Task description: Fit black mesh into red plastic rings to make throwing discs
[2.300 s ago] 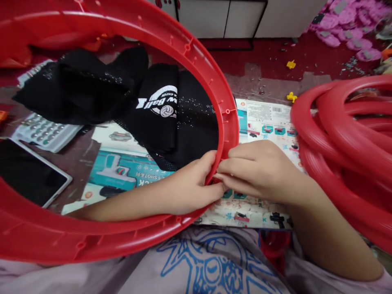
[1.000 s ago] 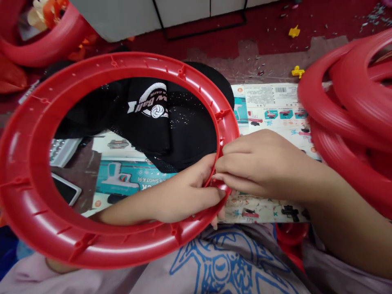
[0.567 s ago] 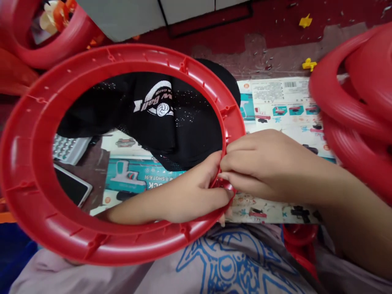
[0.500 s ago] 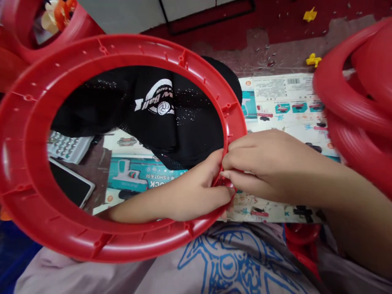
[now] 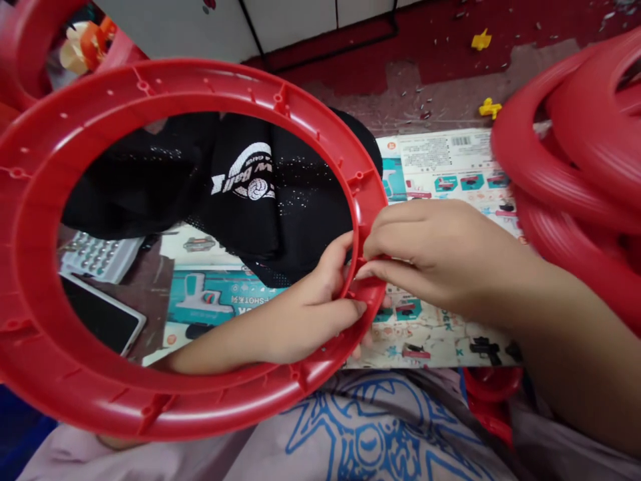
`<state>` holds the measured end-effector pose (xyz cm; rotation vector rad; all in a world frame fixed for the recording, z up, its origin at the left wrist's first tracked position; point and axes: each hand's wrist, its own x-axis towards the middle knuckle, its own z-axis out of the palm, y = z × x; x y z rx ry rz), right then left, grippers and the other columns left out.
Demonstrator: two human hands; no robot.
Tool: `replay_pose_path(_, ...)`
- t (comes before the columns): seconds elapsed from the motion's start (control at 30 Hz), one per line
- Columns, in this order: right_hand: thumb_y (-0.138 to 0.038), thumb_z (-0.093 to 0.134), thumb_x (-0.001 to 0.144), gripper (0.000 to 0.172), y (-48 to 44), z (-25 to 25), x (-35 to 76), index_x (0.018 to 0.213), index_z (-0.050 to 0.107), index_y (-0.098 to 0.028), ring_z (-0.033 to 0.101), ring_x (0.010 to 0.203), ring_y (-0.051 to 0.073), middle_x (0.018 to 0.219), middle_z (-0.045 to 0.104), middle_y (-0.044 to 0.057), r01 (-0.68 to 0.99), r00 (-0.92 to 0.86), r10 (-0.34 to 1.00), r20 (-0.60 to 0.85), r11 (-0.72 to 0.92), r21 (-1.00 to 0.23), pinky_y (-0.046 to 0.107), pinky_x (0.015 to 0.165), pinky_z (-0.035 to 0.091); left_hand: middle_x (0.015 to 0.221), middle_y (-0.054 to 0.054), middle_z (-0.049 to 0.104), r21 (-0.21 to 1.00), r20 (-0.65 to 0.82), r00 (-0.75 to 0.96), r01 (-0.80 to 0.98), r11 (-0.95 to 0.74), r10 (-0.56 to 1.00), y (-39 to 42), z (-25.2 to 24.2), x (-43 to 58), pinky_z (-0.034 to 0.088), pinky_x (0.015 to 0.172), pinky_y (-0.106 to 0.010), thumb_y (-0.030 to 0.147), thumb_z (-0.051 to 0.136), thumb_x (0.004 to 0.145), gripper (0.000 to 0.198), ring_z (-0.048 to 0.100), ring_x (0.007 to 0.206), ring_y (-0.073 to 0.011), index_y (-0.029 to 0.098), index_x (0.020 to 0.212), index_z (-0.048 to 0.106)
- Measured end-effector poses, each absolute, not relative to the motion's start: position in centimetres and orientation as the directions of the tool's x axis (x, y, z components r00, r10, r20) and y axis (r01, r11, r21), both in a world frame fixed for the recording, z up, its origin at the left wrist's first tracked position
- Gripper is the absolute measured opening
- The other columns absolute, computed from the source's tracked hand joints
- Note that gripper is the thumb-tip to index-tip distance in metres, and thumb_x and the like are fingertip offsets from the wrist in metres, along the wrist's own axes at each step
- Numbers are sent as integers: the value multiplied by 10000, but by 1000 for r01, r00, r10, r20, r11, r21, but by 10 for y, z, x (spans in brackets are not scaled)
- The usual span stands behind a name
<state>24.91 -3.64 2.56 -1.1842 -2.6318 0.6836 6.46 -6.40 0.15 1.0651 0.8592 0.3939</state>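
Note:
A large red plastic ring (image 5: pixel 165 401), its hollow ribbed side facing up, spans the left and middle of the view, tilted above the work surface. My left hand (image 5: pixel 320 307) comes up through the ring's opening and grips its right rim. The thumb lies on the upper side; fingertips show beneath the rim. My right hand (image 5: pixel 425 247) is at the same stretch of rim, just above the left thumb. Its thumb and fingers are pinched together inside the channel. Whatever they hold, if anything, is too small or hidden to make out.
Black fabric with a white logo (image 5: pixel 250 180) lies under the ring on printed cardboard (image 5: pixel 431 167). A white calculator (image 5: pixel 103 254) and a phone-like device (image 5: pixel 105 314) are at left. More red rings (image 5: pixel 541 147) are stacked at right. Yellow pieces (image 5: pixel 489 108) lie on the red floor behind.
The ring has shifted slightly left in view, along with its surroundings. My right fingers have come apart from my left thumb, which now lies lower on the rim. The left grip stays on the ring.

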Motion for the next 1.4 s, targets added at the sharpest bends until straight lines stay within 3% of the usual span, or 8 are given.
replay_pose_path(0.13,-145,510,870,185,-36,25,256,805,682,-169,573,770,160,850,641,48,628,-696,715,63,649,-429,271,663,396,1270,-93,530,856,-455,634,117,503,626,-64,2,68,510,899,-347,69,554,758,628,576,1124,-232,215,1327,330)
replay_pose_path(0.27,-151,506,875,192,-38,23,260,789,677,-158,566,761,156,835,629,52,607,-704,701,112,676,-417,265,656,399,1086,-59,615,749,-449,741,9,662,498,-66,3,70,561,694,-303,60,539,780,577,686,787,-162,247,1258,273)
replay_pose_path(0.43,-182,564,859,161,-38,25,260,744,672,-151,551,687,124,764,600,25,631,-658,741,137,642,-435,241,605,363,839,37,596,782,-412,736,-17,623,537,-66,-3,67,500,515,-175,14,549,766,507,604,556,-74,251,1135,295)
replay_pose_path(0.63,-259,634,835,210,-41,22,256,656,633,-150,532,651,121,702,594,12,705,-588,798,131,585,-400,242,584,331,799,40,573,786,-386,710,-81,613,588,-69,-9,67,510,453,-190,263,536,897,264,568,494,-71,250,1032,309)
replay_pose_path(0.8,-330,585,876,265,-45,16,253,689,655,-156,546,661,159,669,616,33,803,-499,828,254,553,-224,268,580,314,894,1,586,881,-388,603,21,473,697,-70,-12,66,534,505,-230,228,488,909,517,640,615,-132,307,1337,209)
replay_pose_path(0.97,-182,495,901,213,-42,16,258,819,687,-140,569,749,171,814,650,67,676,-644,732,222,680,-283,272,613,344,905,-37,636,949,-315,620,194,248,718,-69,-15,62,548,657,-304,183,473,901,755,648,711,-171,274,1492,13)
replay_pose_path(1.2,-212,495,903,203,-43,35,259,800,667,-181,509,605,133,722,616,20,764,-616,781,101,624,-164,258,529,238,1202,-79,534,868,-356,654,-34,496,668,-69,-13,67,571,735,-317,154,491,878,547,644,891,-167,290,1342,236)
replay_pose_path(1.4,-205,538,891,149,-35,42,251,840,668,-154,567,765,152,854,642,43,747,-614,789,-27,569,-343,249,616,326,1357,-82,410,891,-219,675,-155,426,704,-64,-16,69,565,773,-274,-2,516,772,469,583,1048,-169,238,1148,371)
